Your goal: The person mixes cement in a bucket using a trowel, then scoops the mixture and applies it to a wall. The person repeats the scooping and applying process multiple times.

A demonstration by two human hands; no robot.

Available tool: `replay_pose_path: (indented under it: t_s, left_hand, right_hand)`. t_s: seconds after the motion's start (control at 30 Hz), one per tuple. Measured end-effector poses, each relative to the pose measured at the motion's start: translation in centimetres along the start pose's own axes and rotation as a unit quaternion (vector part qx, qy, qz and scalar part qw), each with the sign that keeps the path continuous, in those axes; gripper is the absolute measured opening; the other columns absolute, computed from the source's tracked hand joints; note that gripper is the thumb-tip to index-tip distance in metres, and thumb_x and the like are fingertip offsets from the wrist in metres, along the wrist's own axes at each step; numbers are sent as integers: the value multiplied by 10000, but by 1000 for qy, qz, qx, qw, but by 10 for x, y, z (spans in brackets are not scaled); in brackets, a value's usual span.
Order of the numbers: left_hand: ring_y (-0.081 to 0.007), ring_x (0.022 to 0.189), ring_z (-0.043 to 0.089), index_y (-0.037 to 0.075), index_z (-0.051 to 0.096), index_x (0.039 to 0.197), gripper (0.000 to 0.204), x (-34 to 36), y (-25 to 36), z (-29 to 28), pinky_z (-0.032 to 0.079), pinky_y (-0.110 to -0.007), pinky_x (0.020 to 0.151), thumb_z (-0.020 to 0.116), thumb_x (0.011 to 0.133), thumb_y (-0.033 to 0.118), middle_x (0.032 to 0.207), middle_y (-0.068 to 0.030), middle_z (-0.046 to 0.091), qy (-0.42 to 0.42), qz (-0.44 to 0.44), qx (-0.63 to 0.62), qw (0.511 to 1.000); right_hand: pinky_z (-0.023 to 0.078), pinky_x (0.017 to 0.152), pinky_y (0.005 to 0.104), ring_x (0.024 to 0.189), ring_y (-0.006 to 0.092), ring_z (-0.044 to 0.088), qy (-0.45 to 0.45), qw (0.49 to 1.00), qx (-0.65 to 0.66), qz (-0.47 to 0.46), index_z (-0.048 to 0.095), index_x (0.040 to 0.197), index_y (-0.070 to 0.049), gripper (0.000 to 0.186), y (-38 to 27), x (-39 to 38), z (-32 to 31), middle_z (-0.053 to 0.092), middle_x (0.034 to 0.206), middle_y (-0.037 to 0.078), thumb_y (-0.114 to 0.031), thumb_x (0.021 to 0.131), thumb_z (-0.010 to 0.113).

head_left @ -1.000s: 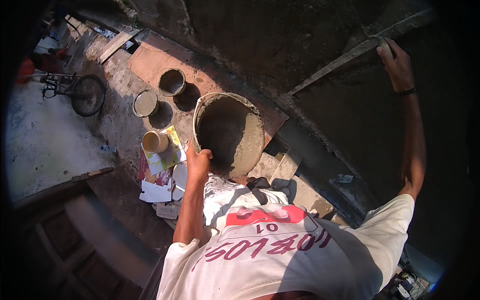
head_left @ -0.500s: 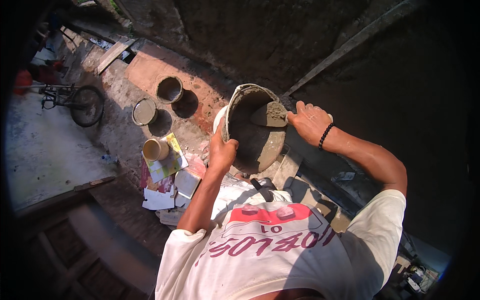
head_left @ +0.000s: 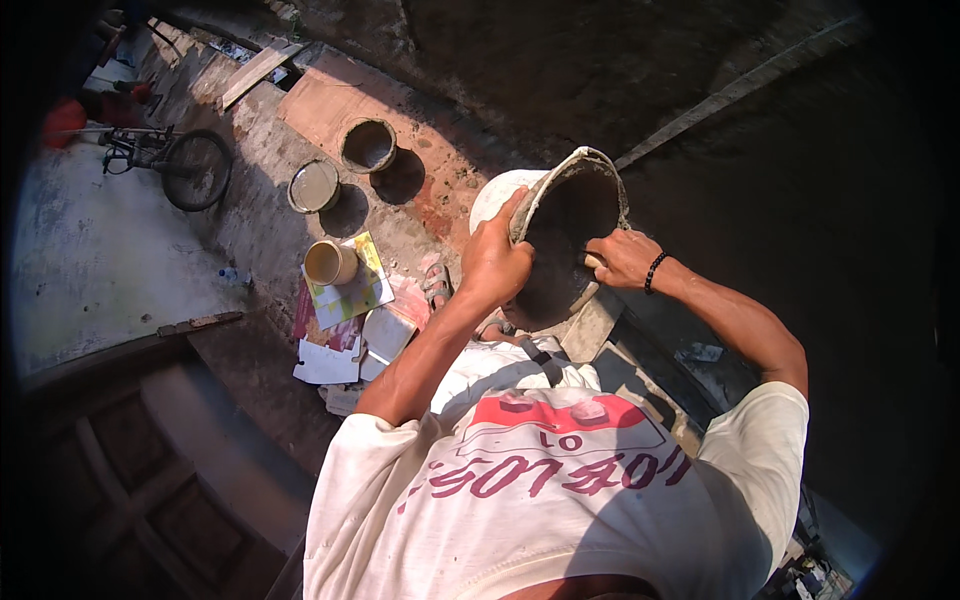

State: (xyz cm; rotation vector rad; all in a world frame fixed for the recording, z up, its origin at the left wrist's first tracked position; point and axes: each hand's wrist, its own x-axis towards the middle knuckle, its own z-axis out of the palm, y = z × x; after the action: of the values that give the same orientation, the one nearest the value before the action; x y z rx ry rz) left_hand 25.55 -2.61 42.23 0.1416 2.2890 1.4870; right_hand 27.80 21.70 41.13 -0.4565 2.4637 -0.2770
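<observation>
A white bucket (head_left: 503,192) with a mortar-caked rim is tilted in front of me, its mouth turned toward me. My left hand (head_left: 496,262) is closed on the left side of its rim, thumb on the inside. At the right of the mouth, my right hand (head_left: 630,259) grips a trowel (head_left: 595,261) by its pale handle. The blade is lost in the dark inside of the bucket, so I cannot tell how much mortar is on it. A black bead bracelet circles my right wrist.
Two round tubs, one dark-mouthed (head_left: 368,146) and one filled with grey (head_left: 314,187), stand on the ground leftward. A beige pot (head_left: 330,263) sits on papers (head_left: 330,362). Farther left is a bicycle (head_left: 195,170). A dark wall (head_left: 760,190) rises on the right.
The trowel, earlier showing mortar on its blade at the bucket's right rim, has gone down into the bucket with my right hand. The bucket has tilted and swung slightly up and right in view.
</observation>
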Motion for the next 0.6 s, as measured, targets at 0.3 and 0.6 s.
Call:
replay_pose_path:
  t_s: [0.3, 0.6]
  left_hand:
    - [-252, 834, 654, 132, 446, 1427, 737, -9, -25, -26, 495, -360, 777, 545, 718, -44, 997, -142, 683, 3, -68, -71, 995]
    - [-80, 533, 454, 82, 466, 1395, 730, -2, -37, -44, 343, -229, 444, 481, 701, -145, 774, -34, 587, 67, -106, -248, 961]
  right_hand:
    - [524, 778, 478, 835, 432, 645, 138, 972, 188, -37, 630, 1138, -54, 430, -6, -2, 47, 673, 884, 247, -277, 771, 653]
    - [522, 776, 480, 817, 411, 656, 130, 986, 106, 20, 635, 1130, -71, 403, -12, -12, -36, 683, 830, 215, -269, 780, 651]
